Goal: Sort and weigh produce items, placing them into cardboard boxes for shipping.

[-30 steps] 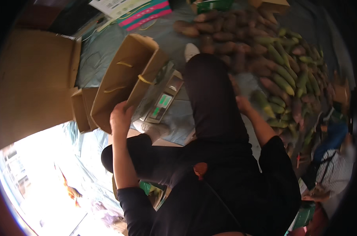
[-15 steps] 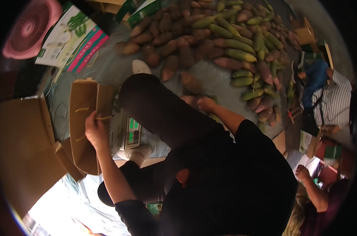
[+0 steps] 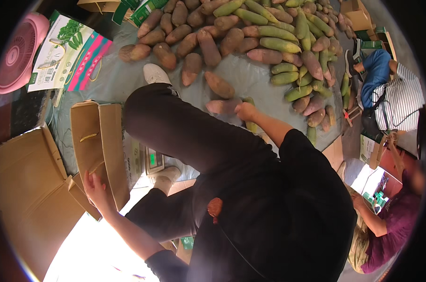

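Note:
My right hand [image 3: 245, 112] is closed on the end of a long reddish radish [image 3: 222, 106] that lies on the plastic sheet, with part of a green radish [image 3: 250, 123] just below it. Over on the left, my left hand [image 3: 96, 191] has its fingers apart at the near end of an opened, narrow cardboard box [image 3: 110, 150]. Its fingertips lie close to a yellow cord handle [image 3: 97, 167]; whether they touch it I cannot tell. A scale with a lit green display [image 3: 153, 159] shows beside the box, partly hidden by my leg.
A big pile of reddish radishes [image 3: 208, 49] and green radishes [image 3: 278, 44] covers the far side. A larger cardboard carton [image 3: 30, 178] stands left, below a printed box [image 3: 65, 54] and a pink fan [image 3: 18, 54]. At right are two people [image 3: 396, 108], [image 3: 382, 225].
My left hand has let go of the cord on the box's right side and moved nearer to me. The right hand stays at the reddish radish. The whole view has shifted.

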`<move>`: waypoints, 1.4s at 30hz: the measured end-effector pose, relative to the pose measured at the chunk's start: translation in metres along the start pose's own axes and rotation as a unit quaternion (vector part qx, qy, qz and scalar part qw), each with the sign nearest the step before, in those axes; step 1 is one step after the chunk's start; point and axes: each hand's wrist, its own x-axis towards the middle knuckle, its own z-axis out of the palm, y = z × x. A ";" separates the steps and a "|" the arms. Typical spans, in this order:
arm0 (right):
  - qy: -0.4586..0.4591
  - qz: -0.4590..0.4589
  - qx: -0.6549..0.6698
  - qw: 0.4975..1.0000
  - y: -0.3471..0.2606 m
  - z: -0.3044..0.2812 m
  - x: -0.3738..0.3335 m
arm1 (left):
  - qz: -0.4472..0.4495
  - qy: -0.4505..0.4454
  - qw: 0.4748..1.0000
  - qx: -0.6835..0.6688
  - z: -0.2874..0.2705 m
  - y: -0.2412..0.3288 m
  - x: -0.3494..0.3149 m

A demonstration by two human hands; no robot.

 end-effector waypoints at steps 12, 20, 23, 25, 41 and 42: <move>0.090 0.212 0.060 0.971 0.069 -0.013 -0.025 | 0.105 -0.047 0.979 0.166 0.019 -0.039 -0.030; 0.158 0.205 0.082 0.962 0.027 -0.022 -0.040 | 0.122 -0.005 0.972 0.202 0.022 -0.064 -0.015; 0.149 0.081 -0.017 0.985 -0.010 -0.041 -0.031 | 0.130 0.008 0.966 0.225 0.027 -0.054 -0.019; 0.133 0.008 -0.056 0.989 -0.030 -0.045 -0.017 | 0.122 0.015 0.965 0.231 0.027 -0.049 -0.021; -0.013 -0.024 -0.189 0.982 -0.087 -0.011 0.039 | 0.140 0.030 0.952 0.270 0.040 -0.032 -0.049; -0.012 -0.032 -0.194 0.980 -0.083 -0.006 0.043 | 0.140 0.030 0.953 0.266 0.042 -0.029 -0.050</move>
